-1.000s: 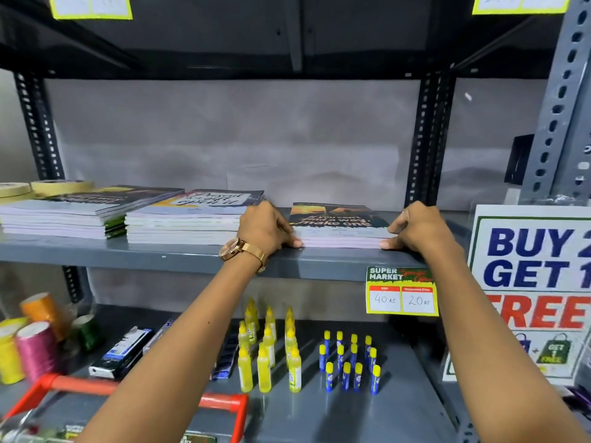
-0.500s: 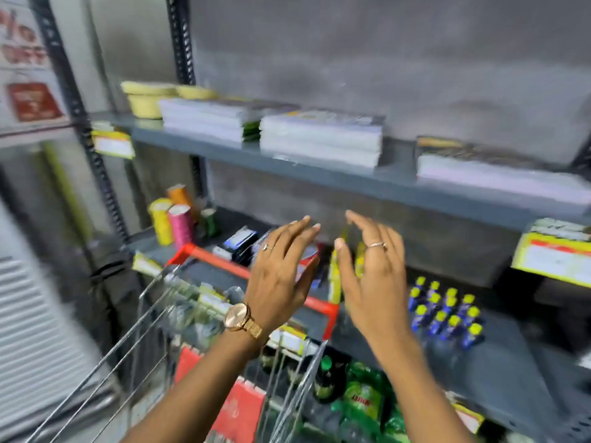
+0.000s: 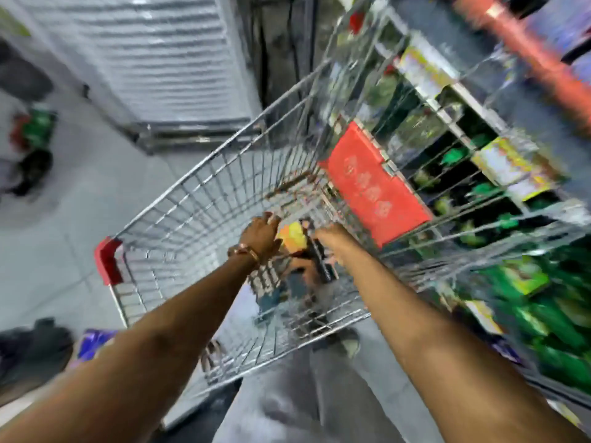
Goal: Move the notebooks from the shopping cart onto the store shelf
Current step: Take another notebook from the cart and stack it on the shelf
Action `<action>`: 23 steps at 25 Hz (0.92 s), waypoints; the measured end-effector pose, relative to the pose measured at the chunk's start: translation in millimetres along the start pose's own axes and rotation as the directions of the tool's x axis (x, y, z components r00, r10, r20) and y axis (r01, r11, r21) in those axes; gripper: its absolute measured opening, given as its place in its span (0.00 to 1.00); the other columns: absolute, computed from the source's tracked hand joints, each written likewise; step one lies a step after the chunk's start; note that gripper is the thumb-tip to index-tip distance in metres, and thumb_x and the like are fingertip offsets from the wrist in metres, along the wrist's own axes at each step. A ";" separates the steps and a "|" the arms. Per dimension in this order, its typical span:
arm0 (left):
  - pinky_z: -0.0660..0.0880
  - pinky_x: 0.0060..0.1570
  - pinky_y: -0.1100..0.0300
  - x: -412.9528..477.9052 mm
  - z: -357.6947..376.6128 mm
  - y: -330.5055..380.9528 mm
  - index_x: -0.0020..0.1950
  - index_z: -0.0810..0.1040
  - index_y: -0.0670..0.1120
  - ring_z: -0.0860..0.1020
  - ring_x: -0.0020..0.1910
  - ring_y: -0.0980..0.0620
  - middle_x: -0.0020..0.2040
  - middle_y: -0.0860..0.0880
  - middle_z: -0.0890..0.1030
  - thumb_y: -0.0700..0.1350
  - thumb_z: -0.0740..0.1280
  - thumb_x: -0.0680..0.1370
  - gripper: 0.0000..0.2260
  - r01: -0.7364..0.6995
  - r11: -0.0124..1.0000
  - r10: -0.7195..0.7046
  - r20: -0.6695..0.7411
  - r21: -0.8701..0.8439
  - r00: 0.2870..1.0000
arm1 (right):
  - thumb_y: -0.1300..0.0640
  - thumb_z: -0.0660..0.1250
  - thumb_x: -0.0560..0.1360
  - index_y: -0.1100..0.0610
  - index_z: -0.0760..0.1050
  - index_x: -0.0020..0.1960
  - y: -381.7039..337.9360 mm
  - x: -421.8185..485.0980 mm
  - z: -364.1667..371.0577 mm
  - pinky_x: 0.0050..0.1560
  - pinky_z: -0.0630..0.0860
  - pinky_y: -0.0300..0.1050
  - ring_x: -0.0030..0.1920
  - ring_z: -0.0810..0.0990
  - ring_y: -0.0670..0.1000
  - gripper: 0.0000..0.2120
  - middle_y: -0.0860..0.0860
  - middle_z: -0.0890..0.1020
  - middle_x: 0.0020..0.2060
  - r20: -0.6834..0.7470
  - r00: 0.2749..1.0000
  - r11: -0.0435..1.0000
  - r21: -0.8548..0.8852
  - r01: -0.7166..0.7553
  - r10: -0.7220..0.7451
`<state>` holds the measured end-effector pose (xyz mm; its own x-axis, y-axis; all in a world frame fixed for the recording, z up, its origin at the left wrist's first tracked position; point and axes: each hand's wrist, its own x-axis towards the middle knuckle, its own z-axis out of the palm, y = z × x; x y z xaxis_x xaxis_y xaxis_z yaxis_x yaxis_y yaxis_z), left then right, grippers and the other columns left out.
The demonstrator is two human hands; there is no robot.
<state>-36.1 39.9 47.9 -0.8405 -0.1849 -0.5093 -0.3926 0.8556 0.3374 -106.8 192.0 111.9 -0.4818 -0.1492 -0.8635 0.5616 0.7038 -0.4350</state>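
Observation:
The view is motion-blurred and looks steeply down into a wire shopping cart [image 3: 192, 177]. Deep in the cart lies a notebook [image 3: 291, 235] with a yellow and orange cover, on top of darker items. My left hand [image 3: 260, 233], with a gold watch on the wrist, is at the notebook's left edge. My right hand [image 3: 332, 243] is at its right edge. Both hands touch or nearly touch it, but the blur hides whether the fingers grip it. The notebook shelf is out of view.
A red flap [image 3: 374, 183] hangs on the cart's right inner wall, and a red bumper [image 3: 107, 260] caps its near left corner. Low shelves of green packages [image 3: 543, 314] run along the right. A white ribbed panel [image 3: 153, 59] stands beyond the cart. Dark objects [image 3: 32, 350] lie on the floor at left.
Both hands left the notebook stack on the shelf, swung left and down, and now reach into the cart. The view turned from the shelf to the cart's inside.

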 end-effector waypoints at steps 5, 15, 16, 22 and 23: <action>0.67 0.67 0.46 37.6 61.2 -68.3 0.76 0.53 0.39 0.67 0.70 0.36 0.72 0.35 0.65 0.51 0.71 0.72 0.40 0.203 0.978 -0.210 0.189 0.052 0.959 | 0.54 0.64 0.74 0.55 0.75 0.43 64.9 86.1 67.8 0.35 0.70 0.37 0.37 0.79 0.49 0.05 0.53 0.80 0.38 0.084 0.977 0.971 -0.156 -0.182 0.196; 0.67 0.64 0.36 68.0 81.1 -64.2 0.74 0.57 0.42 0.68 0.68 0.34 0.73 0.38 0.63 0.49 0.80 0.62 0.48 0.241 0.925 -0.286 0.123 0.294 0.950 | 0.51 0.66 0.72 0.59 0.74 0.62 87.7 121.0 81.1 0.47 0.78 0.49 0.52 0.83 0.59 0.21 0.57 0.83 0.54 -0.005 0.990 0.884 -0.450 -0.130 0.143; 0.66 0.64 0.37 68.4 77.5 -62.9 0.73 0.58 0.42 0.69 0.67 0.35 0.72 0.38 0.65 0.49 0.80 0.63 0.47 0.249 0.918 -0.291 0.097 0.309 0.952 | 0.51 0.66 0.71 0.57 0.74 0.63 87.2 119.8 78.8 0.47 0.77 0.48 0.51 0.83 0.58 0.22 0.56 0.83 0.53 -0.011 0.989 0.881 -0.452 -0.139 0.150; 0.75 0.56 0.50 46.9 38.0 -44.7 0.66 0.72 0.48 0.78 0.59 0.40 0.60 0.41 0.80 0.46 0.76 0.66 0.29 0.206 0.978 -0.208 0.187 0.029 0.960 | 0.45 0.61 0.78 0.56 0.65 0.74 52.1 84.8 52.1 0.68 0.70 0.52 0.68 0.72 0.60 0.28 0.58 0.72 0.70 0.144 0.961 0.841 -0.526 -0.127 0.235; 0.75 0.54 0.53 33.3 29.6 -31.8 0.65 0.74 0.49 0.79 0.58 0.41 0.59 0.43 0.81 0.45 0.74 0.68 0.26 0.174 0.985 -0.173 0.129 0.002 0.976 | 0.46 0.57 0.80 0.57 0.61 0.76 42.8 70.9 43.0 0.72 0.64 0.51 0.73 0.67 0.59 0.27 0.57 0.66 0.74 0.232 0.929 0.843 -0.521 -0.131 0.287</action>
<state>-40.5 20.8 -3.2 -0.7048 -0.2664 -0.6575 -0.5321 0.8115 0.2416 -88.1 181.7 21.0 -0.1303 -0.0976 -0.9867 0.1857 0.9751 -0.1210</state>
